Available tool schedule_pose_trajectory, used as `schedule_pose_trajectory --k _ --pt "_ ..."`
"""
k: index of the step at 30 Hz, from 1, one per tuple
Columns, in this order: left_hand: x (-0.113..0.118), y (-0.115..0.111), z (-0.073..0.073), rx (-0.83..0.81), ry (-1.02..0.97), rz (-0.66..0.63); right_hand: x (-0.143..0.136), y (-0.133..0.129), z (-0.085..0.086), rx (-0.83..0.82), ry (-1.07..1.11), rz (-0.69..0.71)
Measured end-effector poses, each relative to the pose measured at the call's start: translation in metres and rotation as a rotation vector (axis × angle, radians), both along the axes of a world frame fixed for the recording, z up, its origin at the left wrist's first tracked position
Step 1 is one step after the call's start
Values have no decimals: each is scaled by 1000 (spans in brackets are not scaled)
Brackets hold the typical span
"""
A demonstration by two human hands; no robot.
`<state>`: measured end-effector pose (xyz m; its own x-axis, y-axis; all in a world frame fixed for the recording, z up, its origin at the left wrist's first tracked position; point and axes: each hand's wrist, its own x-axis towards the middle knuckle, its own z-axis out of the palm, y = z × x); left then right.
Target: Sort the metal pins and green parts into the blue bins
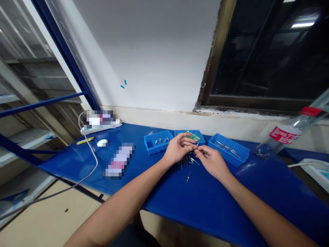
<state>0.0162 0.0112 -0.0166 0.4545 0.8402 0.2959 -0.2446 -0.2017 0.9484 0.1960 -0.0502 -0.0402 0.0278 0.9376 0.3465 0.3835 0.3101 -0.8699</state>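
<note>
My left hand [180, 148] and my right hand [212, 160] meet fingertip to fingertip over the blue table. The fingers of both are pinched closed, on something too small to make out. Just below them lies a loose pile of thin metal blind rivets [187, 160], partly hidden by the hands. A single rivet [188, 176] lies apart, nearer the table's front edge. Behind the hands stands a blue bin [177, 132] with a green-printed clear bag [194, 136] in it.
To the left, a blue bin [157, 149] holds a few short metal parts; a right-hand bin [240, 162] holds long metal pins [227, 149]. A plastic bottle [285, 133] stands farther right. At left are a yellow cutter [85, 140], a white mouse [102, 143] and a cable [94, 157].
</note>
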Motion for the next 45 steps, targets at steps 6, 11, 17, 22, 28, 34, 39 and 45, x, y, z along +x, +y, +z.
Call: schedule_pose_trajectory --k 6,11,17,22,28,34,39,45 --pt "-2 -6 5 71 160 8 2 0 -1 14 -8 -16" --pt "-2 -3 8 88 155 89 3 0 0 2 7 -9" --pt "-1 -3 7 82 136 100 1 0 1 -25 109 -7" --pt "-3 -4 8 195 158 59 0 -3 5 -23 118 26" --pt "-3 -3 7 292 187 -7 4 -2 6 -49 133 48" --pt "-2 -7 12 187 230 0 1 -1 14 -107 381 14" --pt "-2 -7 14 139 205 146 8 1 21 -129 764 -147" --pt "-5 -6 17 147 160 203 12 -1 16 -127 334 -129"
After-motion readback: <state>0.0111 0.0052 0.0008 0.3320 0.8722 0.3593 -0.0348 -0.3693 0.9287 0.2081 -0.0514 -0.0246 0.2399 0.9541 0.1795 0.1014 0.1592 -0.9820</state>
